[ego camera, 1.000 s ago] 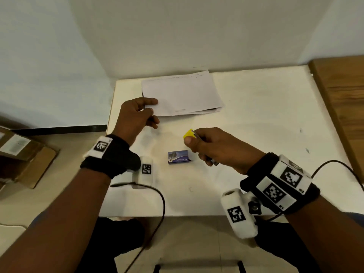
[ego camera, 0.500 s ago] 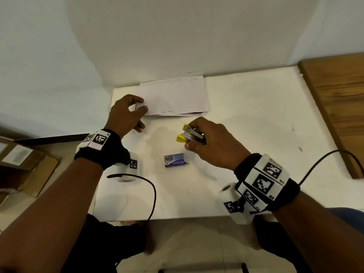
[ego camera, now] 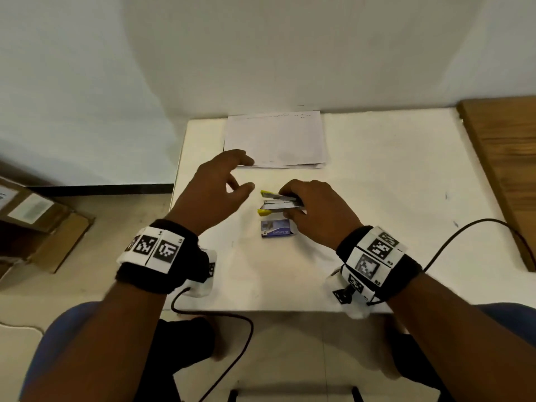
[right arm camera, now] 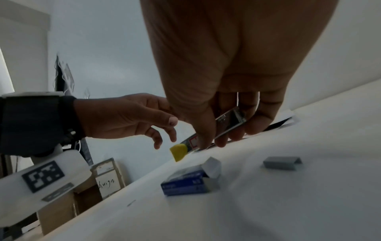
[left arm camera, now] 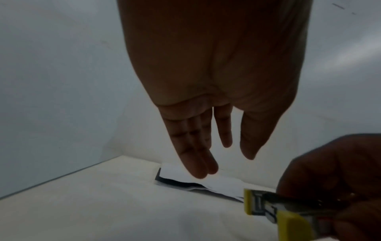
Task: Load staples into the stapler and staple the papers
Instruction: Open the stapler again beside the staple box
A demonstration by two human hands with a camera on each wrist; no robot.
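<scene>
1. Half a second ago the left hand (ego camera: 216,195) lay curled at the near-left corner of the papers (ego camera: 275,139); it has since lifted off them and hangs over the table (ego camera: 377,181) just left of the stapler (ego camera: 278,202), fingers loosely spread and holding nothing.
2. The right hand (ego camera: 316,211) has kept its grip on the stapler and carried it a little nearer the person, so it now sits just above the staple box (ego camera: 277,229) in the head view.
3. The staple box – small, blue, cardboard – lies on the table with its end flap (right arm camera: 213,166) open; what is inside cannot be seen. A loose grey strip of staples (right arm camera: 282,162) lies on the table apart from it, to its right in the right wrist view.
4. The stapler is a small metal one with yellow plastic tips, its arms parted so the yellow ends stand apart and point toward the left hand. The right thumb and fingers pinch its rear half.
5. The papers are a white stack lying flat at the far edge of the table – near edges slightly fanned.
6. Brown cardboard boxes (ego camera: 34,224) sit on the floor to the left.
</scene>
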